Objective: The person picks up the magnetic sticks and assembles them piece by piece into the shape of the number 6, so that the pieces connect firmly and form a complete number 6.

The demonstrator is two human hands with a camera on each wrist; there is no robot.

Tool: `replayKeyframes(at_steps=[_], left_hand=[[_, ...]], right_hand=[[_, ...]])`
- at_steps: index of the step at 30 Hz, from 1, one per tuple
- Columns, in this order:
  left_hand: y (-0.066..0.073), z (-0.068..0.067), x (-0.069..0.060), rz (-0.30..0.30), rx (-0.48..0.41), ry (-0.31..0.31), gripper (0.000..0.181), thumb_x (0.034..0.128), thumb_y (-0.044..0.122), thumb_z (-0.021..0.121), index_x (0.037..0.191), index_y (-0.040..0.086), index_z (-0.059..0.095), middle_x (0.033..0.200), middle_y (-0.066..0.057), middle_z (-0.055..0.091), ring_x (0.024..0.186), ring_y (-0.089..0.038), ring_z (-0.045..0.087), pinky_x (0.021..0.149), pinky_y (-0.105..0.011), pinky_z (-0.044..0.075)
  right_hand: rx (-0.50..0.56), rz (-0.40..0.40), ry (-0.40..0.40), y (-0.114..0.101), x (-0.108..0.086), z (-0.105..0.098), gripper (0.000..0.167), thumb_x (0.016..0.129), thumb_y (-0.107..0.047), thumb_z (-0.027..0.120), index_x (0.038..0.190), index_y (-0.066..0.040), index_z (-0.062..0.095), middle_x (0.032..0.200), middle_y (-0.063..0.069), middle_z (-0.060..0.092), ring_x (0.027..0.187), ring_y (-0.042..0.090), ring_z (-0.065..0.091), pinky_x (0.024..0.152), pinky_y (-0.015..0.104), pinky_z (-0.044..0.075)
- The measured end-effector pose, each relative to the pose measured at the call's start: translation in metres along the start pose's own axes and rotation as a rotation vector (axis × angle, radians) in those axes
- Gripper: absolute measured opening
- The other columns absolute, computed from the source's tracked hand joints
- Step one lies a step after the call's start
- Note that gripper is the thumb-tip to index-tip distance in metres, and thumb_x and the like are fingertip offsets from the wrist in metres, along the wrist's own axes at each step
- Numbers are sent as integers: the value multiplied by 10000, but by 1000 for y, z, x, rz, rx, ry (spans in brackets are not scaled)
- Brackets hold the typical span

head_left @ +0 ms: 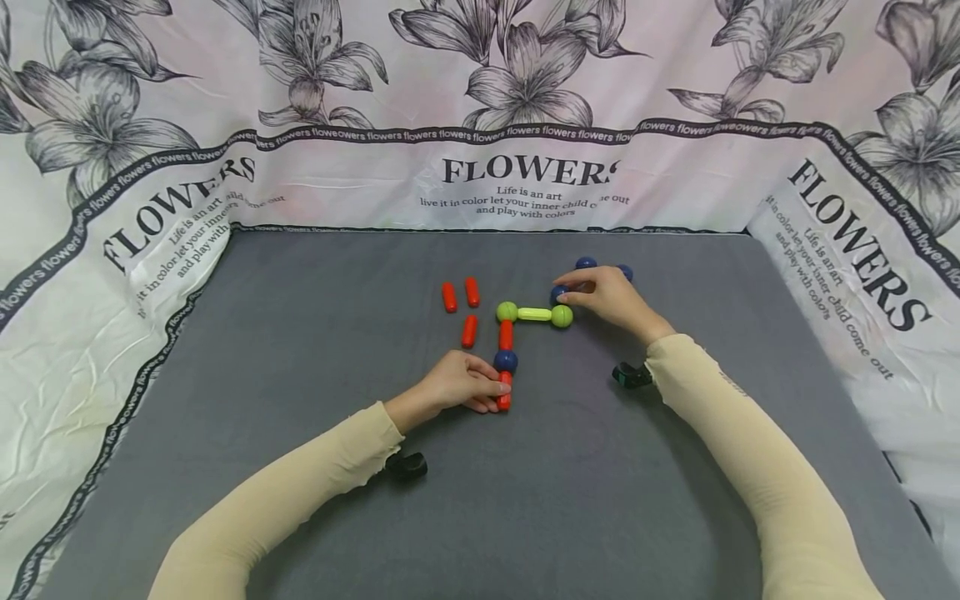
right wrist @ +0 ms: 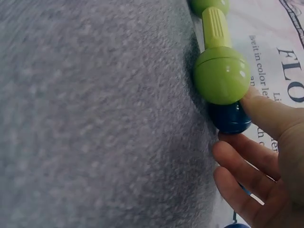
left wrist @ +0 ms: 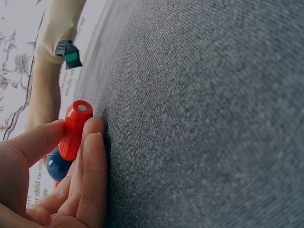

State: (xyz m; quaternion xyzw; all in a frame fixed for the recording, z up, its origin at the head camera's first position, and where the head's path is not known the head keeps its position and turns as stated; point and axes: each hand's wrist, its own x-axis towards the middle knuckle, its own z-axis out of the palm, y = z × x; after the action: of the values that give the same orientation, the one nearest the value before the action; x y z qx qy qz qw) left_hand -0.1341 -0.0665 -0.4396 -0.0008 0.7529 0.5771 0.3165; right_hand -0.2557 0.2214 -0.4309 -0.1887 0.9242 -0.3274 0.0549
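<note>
My left hand (head_left: 465, 383) pinches a red rod (left wrist: 75, 130) between thumb and fingers. That rod's far end meets a blue ball (head_left: 506, 361). Beyond it, another red rod (head_left: 506, 335) leads up to a green ball (head_left: 507, 312). From there a yellow-green rod (head_left: 534, 314) runs right to a second green ball (head_left: 562, 316). Just behind this second ball, my right hand (head_left: 611, 296) holds another blue ball (right wrist: 232, 118) between thumb and fingertips. In the right wrist view the green ball partly covers it, and whether they touch I cannot tell.
Several loose red rods lie left of the joined pieces, among them one red rod (head_left: 448, 297). Two more blue balls, one a blue ball (head_left: 586, 262), lie behind my right hand. A grey cloth (head_left: 570, 500) covers the table, and a flower-printed curtain (head_left: 360, 192) surrounds it.
</note>
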Motion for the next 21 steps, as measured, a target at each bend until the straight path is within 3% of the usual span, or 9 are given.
replayKeyframes(at_steps=[14,21], left_hand=[[1,0,2,10,-9,13,302,831,141,801,1064,-14,687,841,-111,770,634,-133,711,641,-304,620],[2,-1,4,25,-15,12,316,835,130,794,1084,-36,691,834,-131,768,633,-135,712,646,-312,622]], right_hand=[[26,-21,151,-8,-25,-5,310,894,-312,742,1191,-224,727,1106,53,740,897,193,681,786,347,555],[116,30,146,-20,-46,-5,350,891,-339,741,1216,-212,714,1170,25,729,947,153,667,779,275,551]])
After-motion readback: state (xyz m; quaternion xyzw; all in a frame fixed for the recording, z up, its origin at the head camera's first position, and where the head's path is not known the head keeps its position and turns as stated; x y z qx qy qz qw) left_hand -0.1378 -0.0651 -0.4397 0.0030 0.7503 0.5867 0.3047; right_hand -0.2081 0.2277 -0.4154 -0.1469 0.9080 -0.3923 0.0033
